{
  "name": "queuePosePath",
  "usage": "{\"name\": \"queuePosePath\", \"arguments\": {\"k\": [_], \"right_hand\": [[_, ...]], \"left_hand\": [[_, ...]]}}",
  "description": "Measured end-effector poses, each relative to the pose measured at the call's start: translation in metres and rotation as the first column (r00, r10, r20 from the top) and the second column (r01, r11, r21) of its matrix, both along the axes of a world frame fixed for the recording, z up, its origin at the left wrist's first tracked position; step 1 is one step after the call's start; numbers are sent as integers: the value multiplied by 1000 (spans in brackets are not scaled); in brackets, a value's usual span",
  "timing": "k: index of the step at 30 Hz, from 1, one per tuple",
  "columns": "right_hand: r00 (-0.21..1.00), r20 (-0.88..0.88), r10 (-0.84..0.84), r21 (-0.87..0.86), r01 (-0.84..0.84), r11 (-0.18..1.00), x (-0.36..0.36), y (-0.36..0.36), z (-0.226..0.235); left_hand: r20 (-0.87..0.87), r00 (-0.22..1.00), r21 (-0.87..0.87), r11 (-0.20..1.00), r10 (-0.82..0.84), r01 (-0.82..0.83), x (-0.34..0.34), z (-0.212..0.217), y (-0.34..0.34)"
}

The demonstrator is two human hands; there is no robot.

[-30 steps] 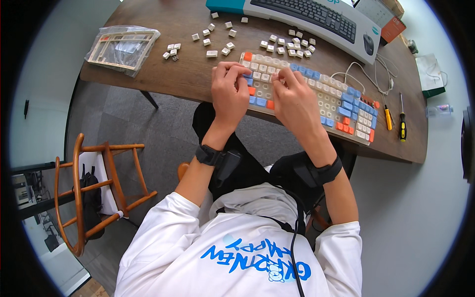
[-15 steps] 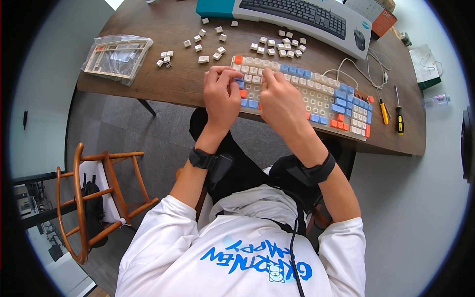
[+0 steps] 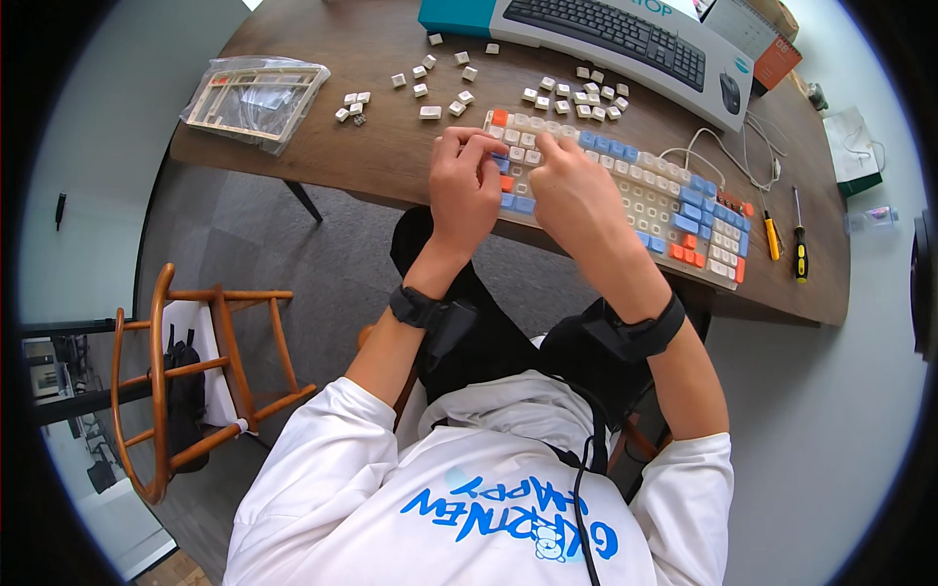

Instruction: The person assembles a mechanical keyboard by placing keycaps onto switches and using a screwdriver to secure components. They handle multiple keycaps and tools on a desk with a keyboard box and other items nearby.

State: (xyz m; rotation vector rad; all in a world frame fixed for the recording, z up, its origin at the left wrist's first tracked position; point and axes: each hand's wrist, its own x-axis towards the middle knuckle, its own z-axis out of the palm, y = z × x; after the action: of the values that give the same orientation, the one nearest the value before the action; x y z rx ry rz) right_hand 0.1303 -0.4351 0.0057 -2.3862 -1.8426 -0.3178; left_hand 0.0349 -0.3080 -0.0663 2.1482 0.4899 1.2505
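The fingers (image 3: 482, 145) of the left hand (image 3: 462, 192) are curled close together at the left end of a keyboard (image 3: 657, 203); those of the right hand (image 3: 578, 192) are bent narrowly over its keys. Whether anything is pinched cannot be told. The keyboard is set along the tabletop's (image 3: 386, 156) near edge. Beyond it, loose white keycaps (image 3: 430, 113) are scattered; at the right, two screwdrivers (image 3: 801, 258) are seen.

From where I sit, I see a white shirt (image 3: 342, 469) with elbow-length sleeves (image 3: 681, 498), blue lettering (image 3: 459, 511) and a small cartoon animal (image 3: 553, 543). The trousers (image 3: 489, 342) are black. Each wrist carries a black strap, left (image 3: 412, 306) and right (image 3: 670, 320), with a boxy module. A black cable (image 3: 578, 491) crosses the shirt.
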Motion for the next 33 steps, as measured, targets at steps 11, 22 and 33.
{"name": "queuePosePath", "arguments": {"k": [11, 22, 33], "right_hand": [[988, -155, 20, 190, 10, 982, 9, -20, -25], [895, -441, 62, 271, 67, 960, 40, -20, 11], [939, -311, 146, 148, -104, 983, 118, 89, 35]], "left_hand": [[-22, 1000, -70, 998, -5, 3, -1, 1, -3], [30, 999, 63, 998, 28, -30, 0, -5, -3], [75, 996, 140, 989, 42, -53, -2, -3, -4]]}}
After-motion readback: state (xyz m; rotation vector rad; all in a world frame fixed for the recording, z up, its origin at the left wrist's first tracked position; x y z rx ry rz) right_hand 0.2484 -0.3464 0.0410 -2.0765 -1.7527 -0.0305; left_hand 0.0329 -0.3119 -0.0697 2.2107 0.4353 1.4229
